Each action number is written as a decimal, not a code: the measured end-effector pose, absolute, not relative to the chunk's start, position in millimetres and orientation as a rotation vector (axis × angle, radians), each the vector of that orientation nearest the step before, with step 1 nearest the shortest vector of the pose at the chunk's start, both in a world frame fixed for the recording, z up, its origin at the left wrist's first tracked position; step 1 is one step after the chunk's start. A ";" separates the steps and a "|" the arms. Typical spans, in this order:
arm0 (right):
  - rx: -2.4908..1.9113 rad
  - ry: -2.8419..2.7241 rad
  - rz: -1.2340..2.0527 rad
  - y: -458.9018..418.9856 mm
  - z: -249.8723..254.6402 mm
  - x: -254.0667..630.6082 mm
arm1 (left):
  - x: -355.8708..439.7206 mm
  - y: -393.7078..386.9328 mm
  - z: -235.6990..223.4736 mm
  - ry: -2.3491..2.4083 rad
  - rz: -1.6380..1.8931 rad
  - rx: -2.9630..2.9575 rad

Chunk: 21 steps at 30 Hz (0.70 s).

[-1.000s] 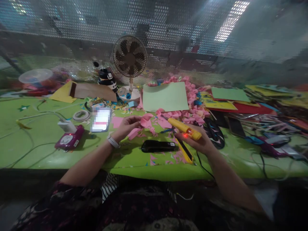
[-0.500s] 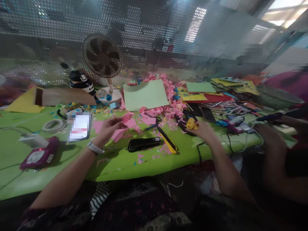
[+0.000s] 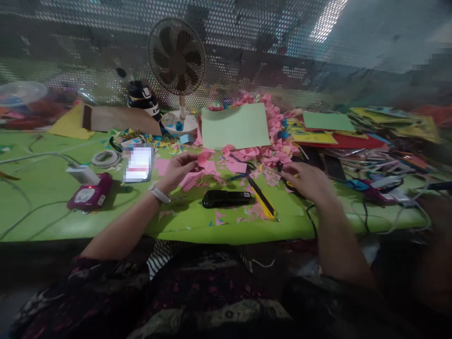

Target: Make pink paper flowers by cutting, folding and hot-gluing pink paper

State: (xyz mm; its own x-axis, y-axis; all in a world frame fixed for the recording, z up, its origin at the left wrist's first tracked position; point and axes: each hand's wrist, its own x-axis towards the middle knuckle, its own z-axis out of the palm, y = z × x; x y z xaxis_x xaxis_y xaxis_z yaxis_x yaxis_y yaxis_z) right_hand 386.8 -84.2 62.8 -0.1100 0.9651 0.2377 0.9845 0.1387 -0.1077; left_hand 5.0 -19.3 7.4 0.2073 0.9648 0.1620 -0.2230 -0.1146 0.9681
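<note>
In the head view my left hand [image 3: 179, 173], with a pale watch on the wrist, pinches a folded piece of pink paper [image 3: 207, 160]. More pink paper lies under and beside it. My right hand [image 3: 306, 180] is curled at the right of the pink scraps, slightly blurred. Beneath its fingers shows a small yellow object [image 3: 291, 181] with dark parts near it; its kind is hard to make out. Between the hands lie a black stapler-like tool [image 3: 226, 198] and a yellow and black box cutter [image 3: 261, 197].
A pale green sheet [image 3: 235, 126] rests before a heap of pink paper pieces [image 3: 277, 115]. A fan [image 3: 176, 56], a phone [image 3: 139, 162], a tape roll [image 3: 106, 158] and a purple power socket [image 3: 90, 192] stand or lie leftward. Paper stacks [image 3: 328, 121] and cables are at right.
The view has turned, shifting everything rightward and up. My right hand has come closer to the pink scraps, and the yellow object now shows lower under its fingers. My left hand keeps the pink paper.
</note>
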 end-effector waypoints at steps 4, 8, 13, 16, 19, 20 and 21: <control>-1.620 -2.473 0.176 -49.9 71.3 306.9 | 4.7 -20.0 8.4 0.854 1.233 1.251; -1.542 -2.611 0.311 -28.1 65.4 250.9 | 4.4 -19.0 8.7 0.931 1.259 1.227; -1.492 -2.666 0.336 -23.9 43.7 229.5 | 5.7 -19.1 10.8 0.943 1.236 1.200; -1.473 -2.630 0.376 -24.5 36.0 229.7 | 7.7 -19.6 11.4 0.952 1.206 1.166; -1.426 -2.637 0.453 -22.8 32.1 229.5 | 9.0 -19.5 9.5 0.964 1.182 1.151; -1.429 -2.639 0.474 -21.9 30.8 228.9 | 9.2 -19.3 8.6 0.962 1.178 1.148; -1.440 -2.634 0.491 -20.9 29.6 228.3 | 9.3 -19.1 7.6 0.956 1.175 1.139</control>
State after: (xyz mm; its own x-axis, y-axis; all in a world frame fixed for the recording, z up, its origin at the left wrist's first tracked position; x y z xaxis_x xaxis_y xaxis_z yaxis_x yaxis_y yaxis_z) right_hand 228.3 -20.9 29.6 -0.5479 0.8339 -0.0662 0.8018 0.5010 -0.3257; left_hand 9.3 -19.1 7.6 0.1579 0.9874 0.0134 -0.1877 0.0167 0.9821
